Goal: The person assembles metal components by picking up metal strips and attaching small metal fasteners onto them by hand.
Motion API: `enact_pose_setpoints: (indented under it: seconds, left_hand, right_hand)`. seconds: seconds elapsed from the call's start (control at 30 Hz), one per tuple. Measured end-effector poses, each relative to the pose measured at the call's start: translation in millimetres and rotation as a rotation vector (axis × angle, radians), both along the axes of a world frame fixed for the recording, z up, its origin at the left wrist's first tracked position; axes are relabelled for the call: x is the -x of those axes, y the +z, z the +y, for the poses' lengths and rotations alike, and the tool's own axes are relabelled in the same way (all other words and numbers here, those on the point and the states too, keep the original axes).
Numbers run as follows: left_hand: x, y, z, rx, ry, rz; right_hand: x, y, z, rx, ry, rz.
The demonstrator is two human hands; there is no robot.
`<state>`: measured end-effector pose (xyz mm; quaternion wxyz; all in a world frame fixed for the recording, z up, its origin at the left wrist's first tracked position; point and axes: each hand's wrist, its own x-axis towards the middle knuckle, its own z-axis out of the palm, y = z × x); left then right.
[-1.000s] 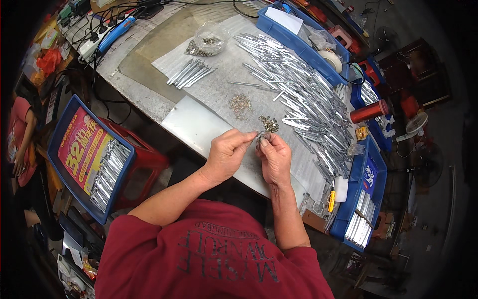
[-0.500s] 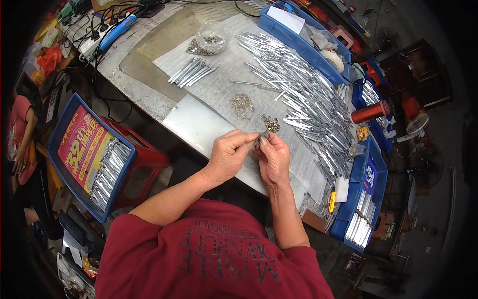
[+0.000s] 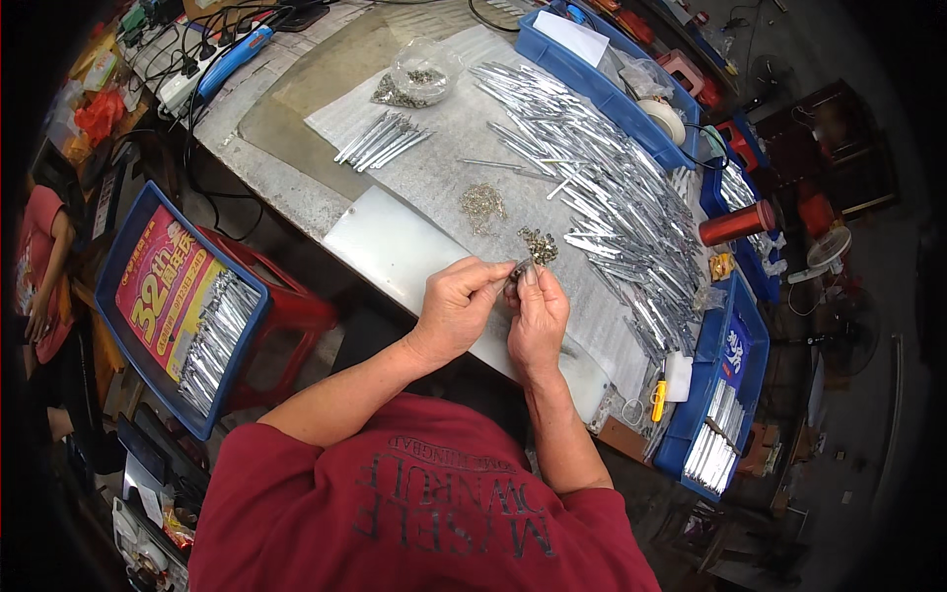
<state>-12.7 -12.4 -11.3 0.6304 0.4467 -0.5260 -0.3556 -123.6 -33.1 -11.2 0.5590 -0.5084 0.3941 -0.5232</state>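
Above the near edge of the table, my left hand point(image 3: 456, 304) and my right hand point(image 3: 539, 321) meet fingertip to fingertip. Both are closed in a pinch on a small grey metal piece point(image 3: 522, 266), mostly covered by the fingers. Just beyond them lies a little heap of small dark brassy metal parts point(image 3: 539, 245). Farther off and to the left is a loose pile of fine gold-coloured bits point(image 3: 481, 206). A white board point(image 3: 380, 240) lies left of my hands. To the right spreads a large heap of slim silver metal strips point(image 3: 631, 212).
A smaller bunch of strips point(image 3: 383, 141) and a clear plastic tub point(image 3: 426, 77) of small parts sit farther back. Blue bins point(image 3: 531, 44) edge the table; another blue bin point(image 3: 205, 426) rests on a red stool point(image 3: 296, 321). A yellow-handled tool point(image 3: 659, 400) lies right. Another person point(image 3: 44, 257) is at far left.
My right hand has shifted slightly left and its thumb has turned more upright. More of the metal piece shows between the fingertips. My left hand has stayed nearly in place.
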Motion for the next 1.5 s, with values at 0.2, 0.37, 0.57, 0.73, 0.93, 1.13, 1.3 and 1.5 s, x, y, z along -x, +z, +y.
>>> enact_pose_setpoints:
  seconds: [0.2, 0.37, 0.57, 0.73, 0.93, 1.13, 1.3, 1.5]
  left_hand:
    - [1, 1, 0, -0.001, 0.001, 0.006]
    - [2, 0, -2, 0.006, -0.013, 0.031]
    - [3, 2, -1, -0.008, -0.042, 0.02]
    - [5, 1, -2, 0.006, -0.047, 0.063]
    - [4, -3, -2, -0.06, -0.074, 0.134]
    - [6, -4, -2, -0.015, -0.088, 0.131]
    - [6, -1, 1, -0.047, -0.111, 0.148]
    - [7, -1, 1, -0.052, -0.115, 0.165]
  right_hand:
    - [-2, 2, -2, 0.053, -0.053, 0.13]
    - [1, 5, -4, -0.01, -0.015, 0.049]
    - [10, -1, -12, 0.046, -0.084, 0.17]
    - [6, 1, -11, 0.165, -0.097, 0.279]
    - [8, 6, -11, 0.137, -0.093, 0.23]
    - [14, 8, -11, 0.07, -0.126, 0.177]
    - [15, 3, -12, 0.06, -0.124, 0.172]
    - [8, 4, -9, 0.189, -0.156, 0.248]
